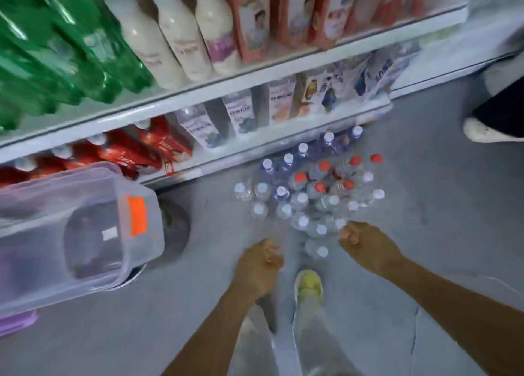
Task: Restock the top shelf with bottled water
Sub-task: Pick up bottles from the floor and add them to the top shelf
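Several clear water bottles (309,197) stand clustered on the grey floor in front of the shelving, most with white caps, some with red caps. Both my hands hang above the near edge of that cluster. My left hand (261,265) has its fingers curled and holds nothing. My right hand (360,238) is curled too, just beside the nearest white-capped bottles, with nothing visible in it. The top shelf is out of view.
White shelving (198,92) runs diagonally across the upper left, holding green bottles, cream bottles, red cartons and juice packs. A clear plastic lidded box (76,234) juts out at the left. My yellow shoe (308,285) is below the bottles. Another person's foot (482,130) stands at the right.
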Demonstrator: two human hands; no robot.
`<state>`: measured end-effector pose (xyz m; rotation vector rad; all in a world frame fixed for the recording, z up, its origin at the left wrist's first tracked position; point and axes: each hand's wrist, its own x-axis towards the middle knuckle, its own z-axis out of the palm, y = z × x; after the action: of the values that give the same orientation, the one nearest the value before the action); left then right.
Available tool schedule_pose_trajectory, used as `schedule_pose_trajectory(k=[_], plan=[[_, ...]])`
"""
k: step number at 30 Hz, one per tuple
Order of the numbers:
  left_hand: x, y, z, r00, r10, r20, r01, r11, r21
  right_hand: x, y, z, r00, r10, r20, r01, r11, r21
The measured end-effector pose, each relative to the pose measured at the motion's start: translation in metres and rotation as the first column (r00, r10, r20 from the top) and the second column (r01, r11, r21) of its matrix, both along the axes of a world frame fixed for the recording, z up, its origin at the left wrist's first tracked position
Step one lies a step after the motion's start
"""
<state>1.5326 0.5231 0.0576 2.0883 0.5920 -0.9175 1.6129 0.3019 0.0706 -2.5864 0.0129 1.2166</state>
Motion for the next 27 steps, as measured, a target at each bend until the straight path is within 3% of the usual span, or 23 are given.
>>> schedule_pose_trajectory(k=[4,7,12,15,21,27], plan=[[0.007,-0.001,-0.08,0.999,0.021,-0.048,-0.017,0.996,0.083,-0.026,-0.015,-0.087,0.996,-0.016,-0.092,0.013,0.999,-0.03],[0.021,0.006,-0.144,0.999,0.031,0.007,-0.032,0.985,0.168,-0.036,-0.018,-0.149,0.993,0.055,-0.1,-0.062,0.995,-0.074],[0.057,0.021,-0.233,0.989,-0.121,0.082,0.094,0.956,0.277,-0.044,-0.014,-0.239,0.955,0.272,-0.119,-0.288,0.946,-0.15],[0.075,0.027,-0.271,0.971,-0.233,0.052,0.205,0.924,0.322,-0.047,-0.007,-0.274,0.909,0.41,-0.072,-0.416,0.887,-0.199],[0.079,0.023,-0.294,0.901,-0.424,0.09,0.317,0.785,0.532,-0.052,-0.007,-0.296,0.794,0.595,0.124,-0.518,0.769,-0.374],[0.066,0.027,-0.265,0.926,-0.341,0.162,0.246,0.871,0.425,-0.046,-0.005,-0.272,0.774,0.613,0.159,-0.567,0.782,-0.259]])
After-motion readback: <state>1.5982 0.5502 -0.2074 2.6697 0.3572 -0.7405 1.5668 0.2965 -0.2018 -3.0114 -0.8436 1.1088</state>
